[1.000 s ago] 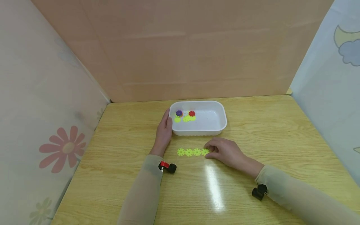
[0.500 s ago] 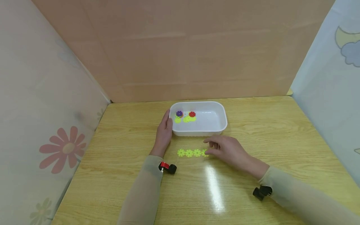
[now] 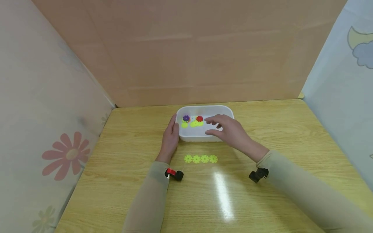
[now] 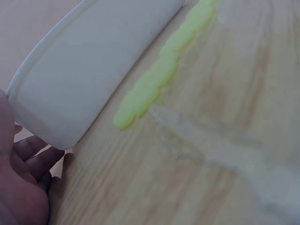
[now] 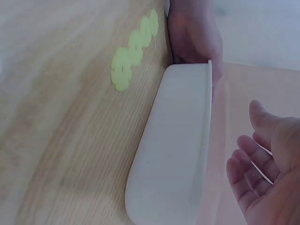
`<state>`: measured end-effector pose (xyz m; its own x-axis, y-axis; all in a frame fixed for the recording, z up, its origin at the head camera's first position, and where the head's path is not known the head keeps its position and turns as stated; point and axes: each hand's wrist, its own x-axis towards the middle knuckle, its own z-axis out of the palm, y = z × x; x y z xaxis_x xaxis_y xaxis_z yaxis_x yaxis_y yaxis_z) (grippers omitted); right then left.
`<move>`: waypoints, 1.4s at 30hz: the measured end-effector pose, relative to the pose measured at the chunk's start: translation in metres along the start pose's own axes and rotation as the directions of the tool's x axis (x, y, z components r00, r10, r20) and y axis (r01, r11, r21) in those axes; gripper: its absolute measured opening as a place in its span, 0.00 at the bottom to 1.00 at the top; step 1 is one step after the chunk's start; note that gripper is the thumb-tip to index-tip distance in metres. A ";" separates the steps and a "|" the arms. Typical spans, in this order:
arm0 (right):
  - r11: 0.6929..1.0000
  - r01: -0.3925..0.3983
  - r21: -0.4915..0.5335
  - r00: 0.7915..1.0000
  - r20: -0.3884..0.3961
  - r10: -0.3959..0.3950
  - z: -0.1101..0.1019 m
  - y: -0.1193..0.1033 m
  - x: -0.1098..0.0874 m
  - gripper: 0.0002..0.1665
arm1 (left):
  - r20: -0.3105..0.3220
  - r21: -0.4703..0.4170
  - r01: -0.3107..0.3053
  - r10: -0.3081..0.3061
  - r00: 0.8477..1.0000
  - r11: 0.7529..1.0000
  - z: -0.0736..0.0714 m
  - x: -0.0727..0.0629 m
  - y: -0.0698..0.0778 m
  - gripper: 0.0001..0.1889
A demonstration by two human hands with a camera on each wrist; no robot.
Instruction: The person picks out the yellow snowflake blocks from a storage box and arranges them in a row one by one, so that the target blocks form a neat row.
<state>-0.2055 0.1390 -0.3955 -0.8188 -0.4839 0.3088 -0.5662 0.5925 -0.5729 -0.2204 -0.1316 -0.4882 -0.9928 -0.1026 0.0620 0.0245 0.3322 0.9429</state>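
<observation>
In the head view a white plastic tub (image 3: 208,139) stands on the table. My left hand (image 3: 169,140) holds its left end, fingers at the end wall and thumb near the rim. Over the tub's right half hovers my right hand (image 3: 230,129), thumb and fingers apart with nothing between them. At the tub's left lie a purple flower-shaped plastic piece (image 3: 186,118), a red one (image 3: 199,119) and several yellow ones (image 3: 194,124). In front of the tub, a straight row of joined yellow flower-shaped pieces (image 3: 200,159) lies flat, touched by neither hand.
The wood-grain table (image 3: 137,145) ends at a tan panel (image 3: 192,55) behind the tub. Pale printed walls flank it on the left and right. Each wrist carries a small black camera mount (image 3: 178,175).
My right hand has let go of the right end of the yellow row and moved forward over the tub. The row stays on the table; my left hand keeps its place.
</observation>
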 end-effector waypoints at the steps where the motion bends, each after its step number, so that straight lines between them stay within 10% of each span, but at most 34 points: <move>1: 1.000 -0.008 0.002 1.000 0.008 0.008 0.001 0.002 0.004 0.28 | -0.001 -0.002 -0.001 0.001 1.000 1.000 0.000 0.000 0.000 0.31; 23: 0.988 -0.122 -0.097 0.934 0.324 0.147 0.045 0.040 0.071 0.39 | -0.005 -0.005 -0.011 0.011 1.000 1.000 0.001 -0.001 0.000 0.31; 42: 0.973 -0.151 -0.175 0.946 0.261 0.194 0.038 0.059 0.067 0.35 | -0.018 -0.006 -0.032 0.032 0.999 0.999 0.000 0.003 -0.003 0.31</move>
<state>-0.2900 0.1174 -0.4372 -0.8596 -0.5106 -0.0170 -0.4435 0.7623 -0.4714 -0.2230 -0.1331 -0.4908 -0.9892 -0.1088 0.0981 0.0572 0.3295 0.9424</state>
